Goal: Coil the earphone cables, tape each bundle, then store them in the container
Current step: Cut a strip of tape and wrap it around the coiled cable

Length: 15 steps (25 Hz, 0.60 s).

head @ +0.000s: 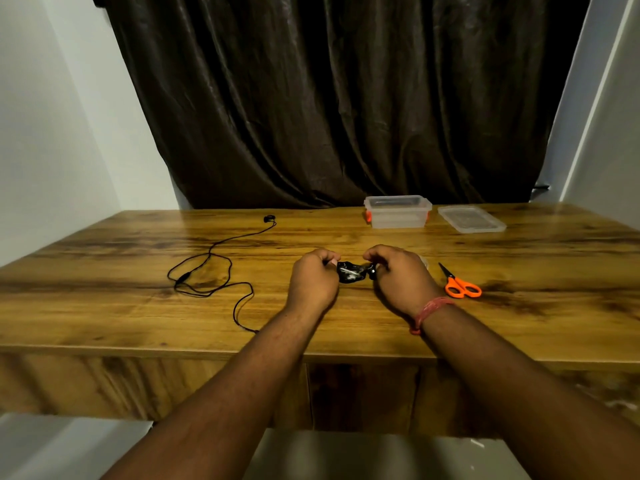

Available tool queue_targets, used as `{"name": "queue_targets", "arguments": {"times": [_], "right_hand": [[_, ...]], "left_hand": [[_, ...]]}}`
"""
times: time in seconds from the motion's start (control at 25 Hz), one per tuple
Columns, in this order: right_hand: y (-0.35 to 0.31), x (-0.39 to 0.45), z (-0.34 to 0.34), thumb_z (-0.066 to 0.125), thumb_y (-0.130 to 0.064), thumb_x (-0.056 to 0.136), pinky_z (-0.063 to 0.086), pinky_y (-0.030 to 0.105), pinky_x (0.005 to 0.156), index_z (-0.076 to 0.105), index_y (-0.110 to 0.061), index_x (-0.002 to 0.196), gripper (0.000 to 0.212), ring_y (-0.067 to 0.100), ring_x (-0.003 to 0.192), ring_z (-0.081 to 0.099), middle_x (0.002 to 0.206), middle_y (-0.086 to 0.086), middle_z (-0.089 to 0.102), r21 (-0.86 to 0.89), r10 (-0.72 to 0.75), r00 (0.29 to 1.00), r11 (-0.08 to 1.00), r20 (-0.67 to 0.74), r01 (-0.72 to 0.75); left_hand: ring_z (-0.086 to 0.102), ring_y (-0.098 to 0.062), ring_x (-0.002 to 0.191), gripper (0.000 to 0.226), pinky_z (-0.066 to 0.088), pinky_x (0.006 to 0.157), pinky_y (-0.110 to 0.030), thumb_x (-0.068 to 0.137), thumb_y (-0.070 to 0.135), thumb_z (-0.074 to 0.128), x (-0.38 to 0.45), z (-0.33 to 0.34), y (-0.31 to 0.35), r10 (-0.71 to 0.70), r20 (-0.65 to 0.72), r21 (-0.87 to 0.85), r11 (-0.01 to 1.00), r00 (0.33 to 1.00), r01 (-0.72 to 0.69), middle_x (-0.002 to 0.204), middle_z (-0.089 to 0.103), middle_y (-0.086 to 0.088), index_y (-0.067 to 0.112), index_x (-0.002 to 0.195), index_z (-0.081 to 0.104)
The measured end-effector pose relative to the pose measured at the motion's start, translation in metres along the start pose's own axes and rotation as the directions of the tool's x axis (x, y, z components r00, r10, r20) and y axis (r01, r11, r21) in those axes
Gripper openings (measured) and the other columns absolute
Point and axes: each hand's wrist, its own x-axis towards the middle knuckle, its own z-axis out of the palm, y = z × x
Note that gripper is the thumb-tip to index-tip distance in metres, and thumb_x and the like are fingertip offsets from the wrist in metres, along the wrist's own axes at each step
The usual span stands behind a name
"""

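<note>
Container open, contents unclear; both hands' grip pinching coiled bundle.

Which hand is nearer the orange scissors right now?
Right. The right hand sits just left of the scissors, pinching the coiled earphone bundle. The left hand holds the bundle's other end, farther away.

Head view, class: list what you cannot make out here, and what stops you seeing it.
- Bundle: partly covered by left hand and right hand; tape on it unclear.
- Tape roll: behind the right hand, only an edge shows.
- Container: contents too small and hazy to tell.
- Loose cable: its near end vanishes behind the left forearm.
</note>
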Motion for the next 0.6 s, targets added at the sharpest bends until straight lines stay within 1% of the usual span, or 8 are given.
{"name": "queue_targets", "arguments": {"times": [0.12,0.28,0.36,0.44,0.48,0.52,0.6], "right_hand": [[0.0,0.0,0.001,0.049,0.003,0.092,0.044,0.027,0.101,0.067,-0.018,0.121,0.04,0.019,0.117,0.058,0.126,0.004,0.065,-0.049,-0.044,0.999,0.998,-0.006,0.044],[0.0,-0.001,-0.001,0.049,0.005,0.09,0.046,0.029,0.101,0.066,-0.02,0.122,0.044,0.017,0.118,0.057,0.127,0.001,0.063,-0.047,-0.023,0.999,0.999,-0.029,0.021],[0.001,-0.001,-0.002,0.048,0.006,0.09,0.046,0.027,0.099,0.066,-0.019,0.121,0.044,0.016,0.116,0.057,0.126,0.0,0.063,-0.03,-0.003,0.997,1.0,-0.071,0.001],[0.003,0.0,-0.003,0.049,0.007,0.088,0.048,0.029,0.099,0.066,-0.019,0.119,0.044,0.016,0.114,0.058,0.123,-0.001,0.064,-0.004,0.012,0.99,1.0,-0.14,-0.013],[0.004,0.001,-0.004,0.05,0.008,0.087,0.049,0.033,0.099,0.066,-0.018,0.117,0.043,0.017,0.114,0.058,0.121,-0.001,0.064,0.013,0.017,0.985,1.0,-0.174,-0.015],[0.005,0.001,-0.005,0.051,0.009,0.085,0.05,0.035,0.098,0.066,-0.017,0.115,0.043,0.017,0.112,0.058,0.118,-0.001,0.063,0.026,0.022,0.978,1.0,-0.209,-0.016],[0.006,0.002,-0.008,0.051,0.01,0.082,0.051,0.039,0.093,0.065,-0.017,0.108,0.04,0.018,0.106,0.057,0.108,-0.003,0.062,0.023,0.026,0.956,1.0,-0.292,-0.02]], "left_hand": [[0.064,-0.013,0.094,0.022,0.054,0.085,-0.032,0.099,0.013,0.05,0.0,0.0,0.0,-0.01,-0.002,-0.025,1.0,1.0,0.01,0.103,0.069,0.003,0.019,0.106,0.07],[0.062,-0.011,0.099,0.027,0.054,0.088,-0.032,0.098,0.007,0.047,0.001,-0.001,0.0,-0.007,-0.021,-0.024,1.0,1.0,0.007,0.105,0.066,0.005,0.019,0.11,0.068],[0.062,-0.012,0.101,0.028,0.054,0.09,-0.033,0.097,0.004,0.046,0.002,-0.001,-0.001,-0.013,-0.033,-0.058,0.998,0.999,0.011,0.106,0.067,0.004,0.017,0.11,0.067],[0.062,-0.012,0.101,0.029,0.054,0.092,-0.034,0.095,-0.001,0.045,0.0,-0.003,0.001,0.003,-0.063,-0.094,0.996,0.998,-0.009,0.105,0.067,0.002,0.014,0.11,0.066],[0.062,-0.011,0.099,0.031,0.054,0.092,-0.035,0.093,-0.003,0.046,-0.002,-0.005,0.002,0.047,-0.097,-0.085,0.995,0.994,-0.056,0.104,0.066,0.003,0.014,0.109,0.066],[0.061,-0.01,0.098,0.032,0.054,0.091,-0.035,0.092,-0.005,0.046,-0.005,-0.006,0.005,0.124,-0.14,-0.046,0.99,0.982,-0.132,0.104,0.066,0.003,0.014,0.108,0.066],[0.06,-0.008,0.097,0.033,0.054,0.088,-0.032,0.09,-0.006,0.047,-0.014,-0.011,0.013,0.323,-0.181,0.062,0.946,0.929,-0.317,0.105,0.063,0.005,0.016,0.107,0.065]]}}
